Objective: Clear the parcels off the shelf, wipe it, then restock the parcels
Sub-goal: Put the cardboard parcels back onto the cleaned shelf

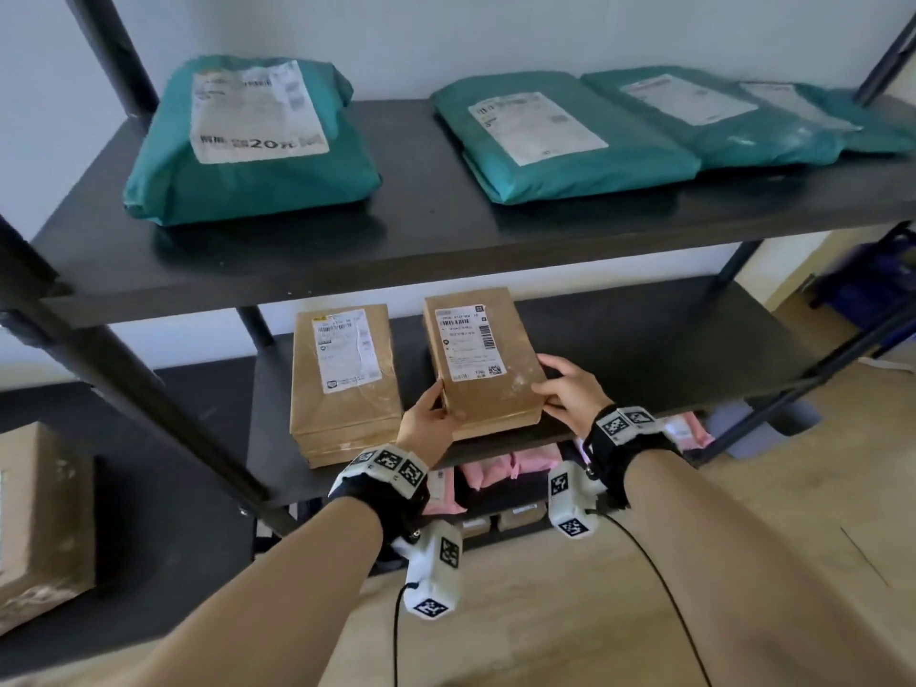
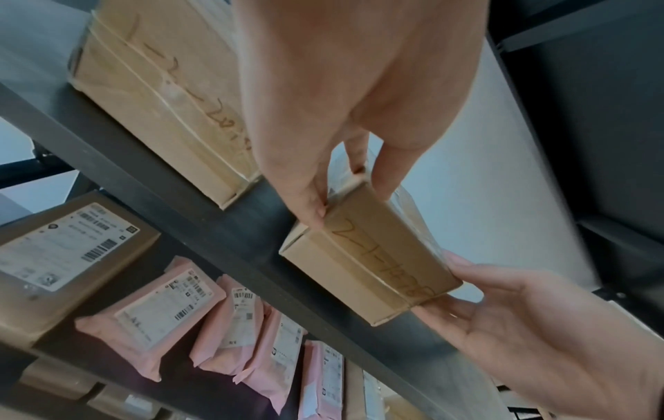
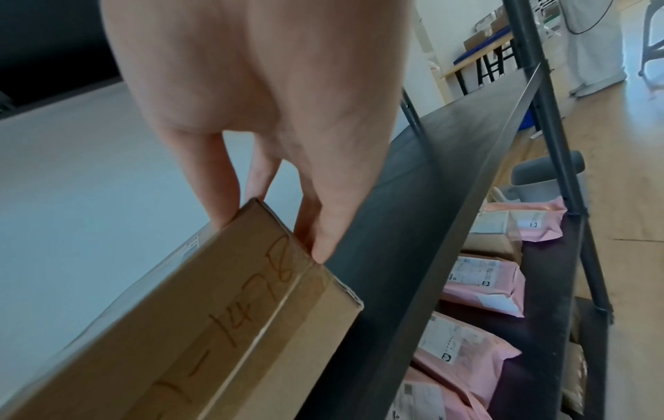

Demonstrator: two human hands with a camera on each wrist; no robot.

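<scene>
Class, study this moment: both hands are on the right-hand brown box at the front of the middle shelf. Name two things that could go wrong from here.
1. The brown box is pinched only at its near corners by the left hand and right hand, so it might slip or tip.
2. The second brown box lies close beside it with only a narrow gap, so a sideways swing could knock it toward the shelf edge.

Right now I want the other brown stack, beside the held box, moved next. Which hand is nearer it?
Left. The left hand grips the held box on the side facing the brown stack; the right hand grips the far side.
</scene>
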